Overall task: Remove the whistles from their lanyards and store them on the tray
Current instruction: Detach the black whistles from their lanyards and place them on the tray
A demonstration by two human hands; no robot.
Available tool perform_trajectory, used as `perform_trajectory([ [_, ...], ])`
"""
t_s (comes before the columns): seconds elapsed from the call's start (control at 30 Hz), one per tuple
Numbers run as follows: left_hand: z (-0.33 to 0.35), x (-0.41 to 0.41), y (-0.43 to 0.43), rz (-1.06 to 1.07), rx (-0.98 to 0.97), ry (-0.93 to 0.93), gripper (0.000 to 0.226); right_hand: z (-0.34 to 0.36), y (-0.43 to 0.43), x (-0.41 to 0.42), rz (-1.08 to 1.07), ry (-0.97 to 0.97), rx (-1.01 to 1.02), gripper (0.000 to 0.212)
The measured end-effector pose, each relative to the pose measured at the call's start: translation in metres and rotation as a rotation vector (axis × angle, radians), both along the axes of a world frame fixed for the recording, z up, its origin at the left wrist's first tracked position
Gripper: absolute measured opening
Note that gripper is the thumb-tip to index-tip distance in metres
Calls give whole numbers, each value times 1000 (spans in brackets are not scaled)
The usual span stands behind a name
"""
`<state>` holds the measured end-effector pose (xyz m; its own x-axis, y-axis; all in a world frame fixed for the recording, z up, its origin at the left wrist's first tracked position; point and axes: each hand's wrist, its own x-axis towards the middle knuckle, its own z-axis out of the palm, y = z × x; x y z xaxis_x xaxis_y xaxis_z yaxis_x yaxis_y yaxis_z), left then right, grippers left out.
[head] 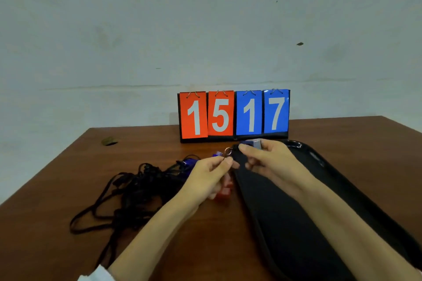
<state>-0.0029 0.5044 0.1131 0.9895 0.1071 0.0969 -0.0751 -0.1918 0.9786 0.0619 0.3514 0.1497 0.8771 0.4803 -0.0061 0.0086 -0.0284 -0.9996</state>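
Observation:
My right hand [266, 158] grips a blue whistle [252, 143] above the far end of the black tray [283, 219]. My left hand [209, 177] pinches the lanyard end just below a small metal ring [228, 150] that sits between the two hands. A tangle of black lanyards [127, 194] lies on the table to the left, with other blue whistles [190, 163] on its far side. A red whistle [225, 189] lies under my left hand, partly hidden.
A flip scoreboard [234, 115] reading 15 and 17 stands at the back of the brown wooden table [159, 141], just behind my hands. A plain wall rises behind it. The table's left edge runs diagonally toward me.

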Motion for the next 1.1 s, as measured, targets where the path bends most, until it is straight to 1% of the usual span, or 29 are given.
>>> perform_trajectory([
  [0.07,-5,0,-1,14,80,-38,28,1,-10,9,-17,253,302,15],
  [0.13,-10,0,-3,22,108,-35,25,-1,-20,18,-60,390,486,19],
  [0.27,-12,-3,-5,-40,182,82,18,-9,-27,29,-181,515,703,18],
  [0.3,-10,-3,-4,-16,216,96,17,-10,-30,33,-222,537,728,17],
  [0.33,-9,-3,-1,53,242,89,14,-11,-33,37,-245,541,724,16],
  [0.37,-8,-1,4,150,239,79,11,-10,-37,40,-247,517,667,17],
  [0.4,-5,1,11,249,183,83,10,-10,-40,43,-240,454,548,19],
  [0.47,3,4,25,368,-22,91,13,-10,-40,42,-181,251,220,27],
  [0.5,9,4,30,376,-70,85,15,-9,-36,37,-119,159,88,30],
  [0.53,14,6,30,344,-62,85,16,-9,-32,31,-37,92,8,32],
  [0.57,19,7,26,289,-11,97,16,-8,-27,24,69,59,-32,33],
  [0.63,31,9,10,186,157,106,14,-5,-20,8,323,72,-76,37],
  [0.67,35,12,3,167,232,99,13,-6,-18,2,419,60,-116,38],
  [0.7,38,16,0,166,280,96,13,-5,-17,-2,459,18,-165,38],
  [0.73,42,19,1,164,296,104,12,-4,-17,-3,438,-26,-195,35],
  [0.77,45,21,5,162,288,124,11,-1,-17,-4,363,-58,-176,32],
  [0.83,52,21,22,172,221,172,9,4,-22,4,104,-46,15,26],
  [0.9,55,19,44,220,83,200,10,5,-32,19,-192,30,254,26],
  [0.93,56,19,54,251,17,204,9,4,-37,25,-313,60,318,27],
  [0.97,56,18,62,271,-25,208,9,2,-41,30,-397,79,336,28],
  [1.03,52,17,74,285,-18,241,12,-2,-42,36,-456,98,313,28],
  [1.07,50,16,76,283,13,271,14,-3,-41,36,-464,80,298,27],
  [1.1,46,16,77,291,49,303,16,-3,-40,33,-480,4,242,27],
])
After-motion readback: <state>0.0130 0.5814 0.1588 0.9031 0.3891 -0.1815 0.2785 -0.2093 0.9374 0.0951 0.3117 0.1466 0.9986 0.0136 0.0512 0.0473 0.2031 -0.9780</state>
